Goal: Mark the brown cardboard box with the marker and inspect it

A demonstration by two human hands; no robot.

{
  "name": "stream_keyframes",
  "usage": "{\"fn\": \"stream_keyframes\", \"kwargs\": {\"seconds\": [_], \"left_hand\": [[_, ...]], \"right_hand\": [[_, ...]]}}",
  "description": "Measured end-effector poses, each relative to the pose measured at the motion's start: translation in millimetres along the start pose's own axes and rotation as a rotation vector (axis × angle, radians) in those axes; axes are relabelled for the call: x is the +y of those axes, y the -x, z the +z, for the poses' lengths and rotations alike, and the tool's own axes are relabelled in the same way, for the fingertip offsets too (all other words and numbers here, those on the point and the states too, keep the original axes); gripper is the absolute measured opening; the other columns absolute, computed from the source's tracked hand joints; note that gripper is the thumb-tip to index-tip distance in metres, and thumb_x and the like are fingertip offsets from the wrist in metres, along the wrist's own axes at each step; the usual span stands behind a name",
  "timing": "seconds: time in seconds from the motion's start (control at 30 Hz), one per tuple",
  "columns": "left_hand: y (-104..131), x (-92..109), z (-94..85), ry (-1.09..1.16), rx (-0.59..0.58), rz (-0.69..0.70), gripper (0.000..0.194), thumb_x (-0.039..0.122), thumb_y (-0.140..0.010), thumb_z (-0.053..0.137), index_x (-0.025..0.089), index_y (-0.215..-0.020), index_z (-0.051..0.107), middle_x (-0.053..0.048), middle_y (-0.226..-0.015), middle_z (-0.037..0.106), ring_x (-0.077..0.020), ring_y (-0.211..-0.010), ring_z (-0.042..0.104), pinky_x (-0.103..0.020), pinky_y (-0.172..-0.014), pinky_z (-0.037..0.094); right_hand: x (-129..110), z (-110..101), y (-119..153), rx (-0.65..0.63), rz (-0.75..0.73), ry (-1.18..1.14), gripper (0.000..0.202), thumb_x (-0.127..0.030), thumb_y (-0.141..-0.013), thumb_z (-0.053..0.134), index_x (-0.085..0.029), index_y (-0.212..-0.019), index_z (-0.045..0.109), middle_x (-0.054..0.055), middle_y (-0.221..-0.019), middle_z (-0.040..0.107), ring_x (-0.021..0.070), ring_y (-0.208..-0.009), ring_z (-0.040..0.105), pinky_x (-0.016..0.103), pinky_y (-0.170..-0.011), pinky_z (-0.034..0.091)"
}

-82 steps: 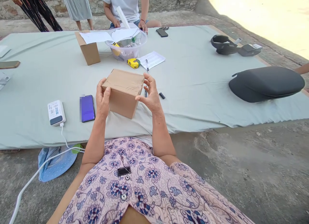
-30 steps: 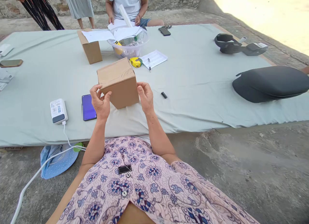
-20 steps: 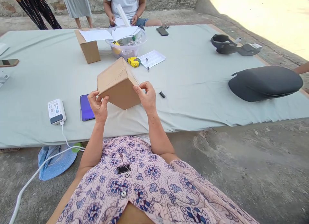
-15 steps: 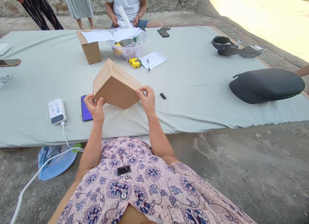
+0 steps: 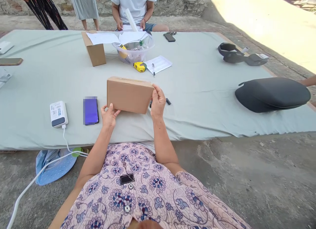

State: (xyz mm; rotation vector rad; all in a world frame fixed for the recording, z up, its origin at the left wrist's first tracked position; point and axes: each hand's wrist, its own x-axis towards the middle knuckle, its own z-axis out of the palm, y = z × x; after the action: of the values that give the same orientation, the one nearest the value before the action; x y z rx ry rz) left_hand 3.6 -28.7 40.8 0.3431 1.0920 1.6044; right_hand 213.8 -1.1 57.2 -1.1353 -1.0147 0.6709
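Cardboard box (image 5: 128, 95) held above the mattress's (image 5: 197, 90) near edge, long axis sideways: left hand (image 5: 109, 114) grasps lower-left corner, right hand (image 5: 158, 102) clasps right end.

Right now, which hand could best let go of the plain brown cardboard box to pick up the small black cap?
Right hand, probably: the small black cap lies just beside it, while the left hand props the plain brown cardboard box from below.

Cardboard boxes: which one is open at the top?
The far cardboard box beside the clear bowl, with papers lying across its open top. The box held in both hands is closed.
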Motion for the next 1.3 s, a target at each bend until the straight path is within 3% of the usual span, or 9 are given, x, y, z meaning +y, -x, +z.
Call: {"fn": "stream_keyframes", "kwargs": {"seconds": [0.1, 0.27, 0.43, 0.57, 0.67, 0.73, 0.87, 1.03, 1.3], "left_hand": [[4, -1, 2.4, -0.031, -0.003, -0.009, 0.047, 0.024, -0.080, 0.079, 0.026, -0.097, 0.035, 0.003, -0.090, 0.067, -0.0124, -0.069, 0.072, -0.030, -0.069, 0.062], [7, 6, 3.8, -0.055, 0.015, 0.009, 0.043, 0.028, -0.083, 0.078, 0.026, -0.097, 0.037, 0.004, -0.086, 0.068, -0.0130, -0.068, 0.072, -0.028, -0.065, 0.063], [9, 11, 3.8, -0.118, 0.011, 0.047, 0.030, 0.035, -0.090, 0.069, 0.025, -0.097, 0.042, 0.000, -0.087, 0.066, -0.0172, -0.073, 0.076, -0.028, -0.064, 0.061], [9, 9, -0.8, -0.435, 0.020, 0.305, 0.025, 0.041, -0.089, 0.068, 0.024, -0.097, 0.051, -0.001, -0.093, 0.064, -0.0162, -0.086, 0.071, -0.027, -0.073, 0.058], [10, 5, -3.6, -0.714, 0.062, 0.589, 0.031, 0.036, -0.083, 0.075, 0.023, -0.100, 0.052, -0.004, -0.108, 0.061, -0.0181, -0.109, 0.062, -0.033, -0.097, 0.052], [11, 2, -3.6, -0.795, 0.057, 0.660, 0.044, 0.035, -0.078, 0.081, 0.024, -0.104, 0.047, -0.005, -0.116, 0.058, -0.0199, -0.116, 0.058, -0.038, -0.105, 0.047], [12, -2, -1.7, -0.834, 0.048, 0.617, 0.062, 0.044, -0.070, 0.087, 0.025, -0.105, 0.040, -0.006, -0.114, 0.054, -0.0234, -0.115, 0.058, -0.042, -0.105, 0.046], [10, -2, 0.9, -0.844, 0.096, 0.587, 0.072, 0.050, -0.063, 0.090, 0.026, -0.099, 0.033, -0.005, -0.111, 0.049, -0.0264, -0.118, 0.056, -0.044, -0.105, 0.046], [5, 1, 0.7, -0.813, 0.106, 0.598, 0.062, 0.047, -0.071, 0.085, 0.026, -0.094, 0.032, -0.006, -0.109, 0.050, -0.0276, -0.121, 0.053, -0.049, -0.112, 0.040]], "right_hand": [[1, -1, -2, -0.041, -0.037, 0.025, 0.050, -0.054, -0.091, 0.053, -0.029, -0.134, 0.061, 0.008, -0.142, 0.062, 0.0220, -0.132, 0.058, 0.044, -0.112, 0.050], [10, 0, 3, -0.142, -0.044, 0.048, 0.066, -0.059, -0.087, 0.058, -0.031, -0.146, 0.049, 0.007, -0.154, 0.053, 0.0229, -0.137, 0.056, 0.045, -0.115, 0.049], [19, -2, 9, -0.206, 0.092, 0.125, 0.068, -0.067, -0.085, 0.059, -0.027, -0.139, 0.053, 0.011, -0.141, 0.064, 0.0236, -0.125, 0.064, 0.047, -0.111, 0.051], [20, -4, 12, -0.184, 0.142, 0.212, 0.069, -0.072, -0.086, 0.056, -0.028, -0.138, 0.053, 0.010, -0.133, 0.068, 0.0242, -0.119, 0.066, 0.047, -0.108, 0.053], [20, -2, 15, -0.167, 0.085, 0.269, 0.081, -0.074, -0.082, 0.060, -0.029, -0.147, 0.043, 0.012, -0.147, 0.058, 0.0271, -0.131, 0.060, 0.049, -0.113, 0.049], [20, 3, 20, -0.175, 0.020, 0.325, 0.093, -0.075, -0.077, 0.066, -0.030, -0.152, 0.035, 0.013, -0.157, 0.048, 0.0303, -0.142, 0.051, 0.051, -0.117, 0.045], [18, 15, 33, -0.175, -0.033, 0.389, 0.108, -0.076, -0.066, 0.075, -0.030, -0.153, 0.029, 0.016, -0.161, 0.040, 0.0362, -0.149, 0.039, 0.061, -0.121, 0.037], [16, 22, 41, -0.121, 0.036, 0.400, 0.105, -0.075, -0.063, 0.078, -0.029, -0.147, 0.035, 0.016, -0.159, 0.039, 0.0378, -0.147, 0.039, 0.064, -0.120, 0.035], [14, 14, 32, -0.174, 0.065, 0.409, 0.081, -0.074, -0.077, 0.067, -0.029, -0.140, 0.042, 0.013, -0.154, 0.047, 0.0342, -0.143, 0.045, 0.062, -0.119, 0.038]]}}
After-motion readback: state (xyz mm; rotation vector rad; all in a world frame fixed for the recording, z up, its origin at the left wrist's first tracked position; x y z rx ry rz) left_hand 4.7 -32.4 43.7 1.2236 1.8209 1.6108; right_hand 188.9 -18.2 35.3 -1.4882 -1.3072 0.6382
